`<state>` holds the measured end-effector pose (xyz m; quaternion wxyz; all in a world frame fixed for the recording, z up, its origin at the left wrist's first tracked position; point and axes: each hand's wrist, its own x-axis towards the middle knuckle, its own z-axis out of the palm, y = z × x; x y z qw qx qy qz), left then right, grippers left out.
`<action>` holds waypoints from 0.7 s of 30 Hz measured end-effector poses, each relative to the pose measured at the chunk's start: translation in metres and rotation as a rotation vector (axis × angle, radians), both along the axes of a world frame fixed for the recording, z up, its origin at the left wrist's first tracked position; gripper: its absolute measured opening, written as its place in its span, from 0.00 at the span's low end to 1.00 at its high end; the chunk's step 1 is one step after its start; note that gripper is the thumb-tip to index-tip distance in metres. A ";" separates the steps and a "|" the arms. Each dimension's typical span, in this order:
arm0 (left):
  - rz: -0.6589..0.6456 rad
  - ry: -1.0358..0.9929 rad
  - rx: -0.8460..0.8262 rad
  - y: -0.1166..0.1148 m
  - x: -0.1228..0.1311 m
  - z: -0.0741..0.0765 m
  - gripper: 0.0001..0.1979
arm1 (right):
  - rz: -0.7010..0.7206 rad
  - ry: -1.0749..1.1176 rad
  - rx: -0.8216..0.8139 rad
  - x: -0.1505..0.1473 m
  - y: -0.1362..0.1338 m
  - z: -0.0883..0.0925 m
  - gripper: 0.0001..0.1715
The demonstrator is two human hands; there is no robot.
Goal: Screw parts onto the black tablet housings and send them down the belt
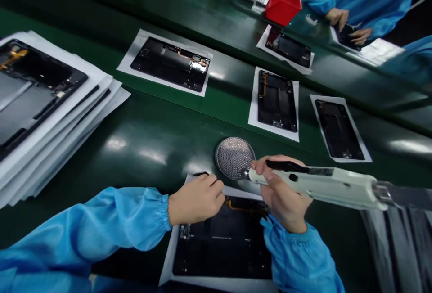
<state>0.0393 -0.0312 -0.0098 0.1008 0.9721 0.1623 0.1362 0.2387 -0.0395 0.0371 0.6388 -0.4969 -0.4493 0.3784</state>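
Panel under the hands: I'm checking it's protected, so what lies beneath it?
A white sheet sticks out beneath the panel; whatever lies under the panel's middle is covered from view.

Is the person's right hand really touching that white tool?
Touching. The head view shows the right hand wrapped around the white tool, with no gap where it grips.

tool (pixel 324 186): pale green | disc (pixel 233 158): silver, dotted | panel (pixel 219 250): black | sleeves (pixel 121 216): blue | bench (pixel 158 124): green | bin (pixel 282 7): red
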 end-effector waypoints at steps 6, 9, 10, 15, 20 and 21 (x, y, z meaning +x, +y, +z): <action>0.040 -0.045 0.003 0.001 0.004 -0.007 0.11 | 0.017 -0.027 0.011 -0.001 0.001 -0.002 0.15; 0.041 -0.060 -0.029 0.001 0.004 -0.009 0.11 | 0.018 -0.030 -0.003 -0.001 0.001 -0.003 0.16; 0.040 -0.066 -0.035 0.001 0.004 -0.009 0.11 | 0.016 -0.032 -0.007 -0.001 0.001 -0.004 0.15; 0.051 -0.094 -0.034 0.001 0.004 -0.008 0.11 | 0.022 -0.037 -0.005 -0.003 0.003 -0.002 0.14; 0.052 -0.089 -0.031 0.000 0.004 -0.005 0.11 | 0.031 -0.043 0.009 -0.004 0.003 -0.004 0.12; 0.055 -0.087 -0.038 0.000 0.004 -0.004 0.10 | 0.026 -0.041 0.011 -0.004 0.003 -0.004 0.12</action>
